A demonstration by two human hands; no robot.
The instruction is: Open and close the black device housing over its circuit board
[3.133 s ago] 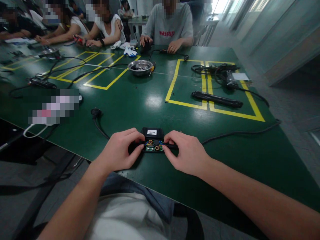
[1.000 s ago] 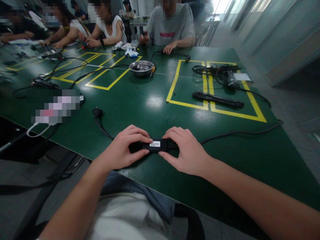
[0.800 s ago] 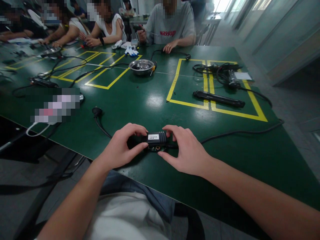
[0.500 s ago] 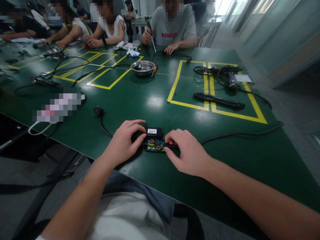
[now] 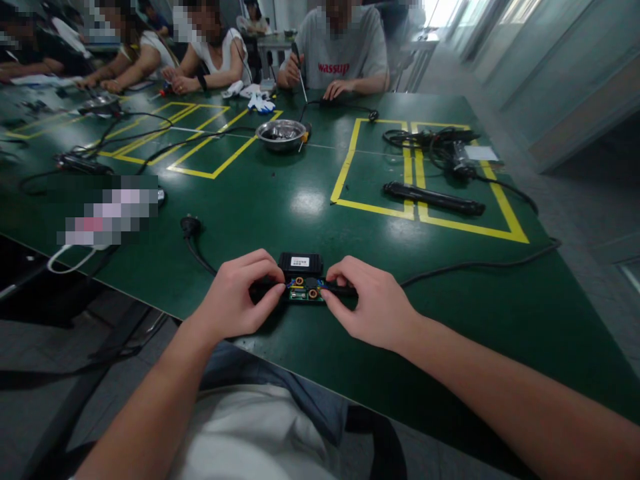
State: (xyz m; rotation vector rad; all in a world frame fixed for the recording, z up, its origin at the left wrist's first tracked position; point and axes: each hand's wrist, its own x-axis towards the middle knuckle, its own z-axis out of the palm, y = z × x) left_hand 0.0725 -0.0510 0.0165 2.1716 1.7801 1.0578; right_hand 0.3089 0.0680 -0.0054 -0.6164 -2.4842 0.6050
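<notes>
In front of me on the table lies an open black plastic case with a green circuit board (image 5: 306, 291), carrying copper coils and thin wires. Directly behind the board rests its black cover (image 5: 301, 263) with a white label. My left hand (image 5: 240, 293) is closed at the board's left end, thumb and fingers pinching the black cable where the wires enter. At the opposite end my right hand (image 5: 373, 303) pinches the other black cable (image 5: 345, 291) beside the board. The fingers partly hide both cable ends. A plug (image 5: 191, 227) on a cord lies beyond my left hand.
A metal bowl (image 5: 281, 135) of small parts stands mid-table. Farther right are a long black bar (image 5: 434, 199) and coiled cables (image 5: 440, 143) within yellow tape marks. A blurred pink item (image 5: 107, 213) lies left. Across the table a person holds a screwdriver (image 5: 301, 73).
My left hand has moved from the cover's left edge down to the cable end at the board. My right hand stays at its cable. The view has shifted slightly.
</notes>
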